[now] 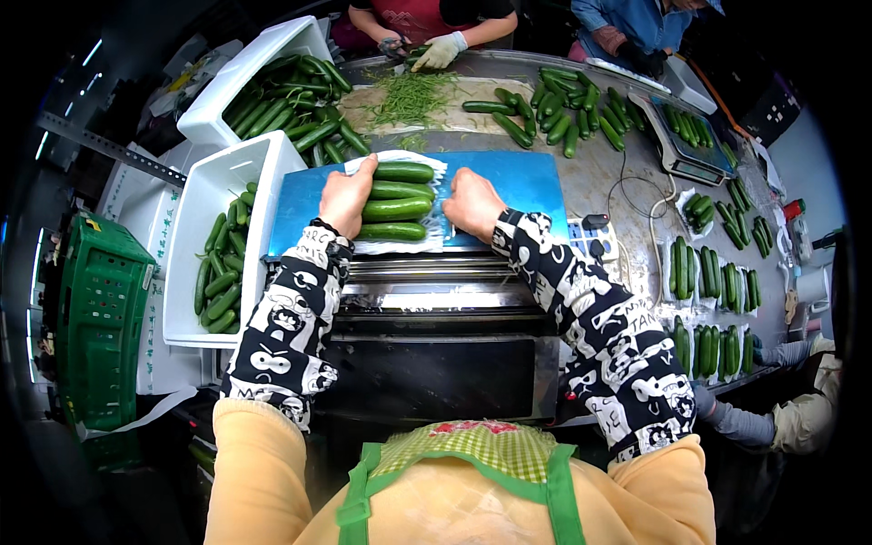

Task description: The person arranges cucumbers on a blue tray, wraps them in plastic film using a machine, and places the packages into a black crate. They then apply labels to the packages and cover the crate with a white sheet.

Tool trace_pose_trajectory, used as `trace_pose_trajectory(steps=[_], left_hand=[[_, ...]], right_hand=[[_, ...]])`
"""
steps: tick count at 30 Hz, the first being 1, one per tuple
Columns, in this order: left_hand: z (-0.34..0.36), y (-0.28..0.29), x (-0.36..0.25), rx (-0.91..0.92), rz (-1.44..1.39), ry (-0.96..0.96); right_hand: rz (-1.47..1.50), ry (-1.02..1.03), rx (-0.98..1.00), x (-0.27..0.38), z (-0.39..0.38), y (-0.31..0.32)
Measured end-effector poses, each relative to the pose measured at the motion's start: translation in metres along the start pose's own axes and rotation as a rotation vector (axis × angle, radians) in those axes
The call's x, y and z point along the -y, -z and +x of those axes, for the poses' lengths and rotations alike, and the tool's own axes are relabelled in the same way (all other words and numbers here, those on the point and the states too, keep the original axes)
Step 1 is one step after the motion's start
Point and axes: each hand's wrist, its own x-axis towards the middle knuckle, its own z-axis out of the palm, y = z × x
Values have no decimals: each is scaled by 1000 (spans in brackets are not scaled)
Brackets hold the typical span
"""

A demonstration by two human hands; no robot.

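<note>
Head | four cucumbers (397, 202) on white tray (434, 238) | left hand (345, 195), right hand (472, 204) press tray ends

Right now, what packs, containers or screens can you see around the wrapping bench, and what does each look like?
Four dark green cucumbers on a white foam tray, between both hands, on the blue board.
White rectangular plastic bin, left of the board, part filled with cucumbers.
Green slatted plastic crate, far left, upright.
Grey weighing scale, far right of the table, cucumbers on its pan.
Small wrapped cucumber packs, right side, in rows.
</note>
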Motion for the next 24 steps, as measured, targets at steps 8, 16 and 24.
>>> trace_pose_trajectory(steps=[8,16,24], left_hand=[[-43,-5,-39,-6,444,-60],[-12,8,-20,342,-125,-55],[-5,45,-27,550,3,-83]], right_hand=[[-466,5,14,19,-1,36],[-320,342,222,46,54,27],[-554,332,143,48,59,32]])
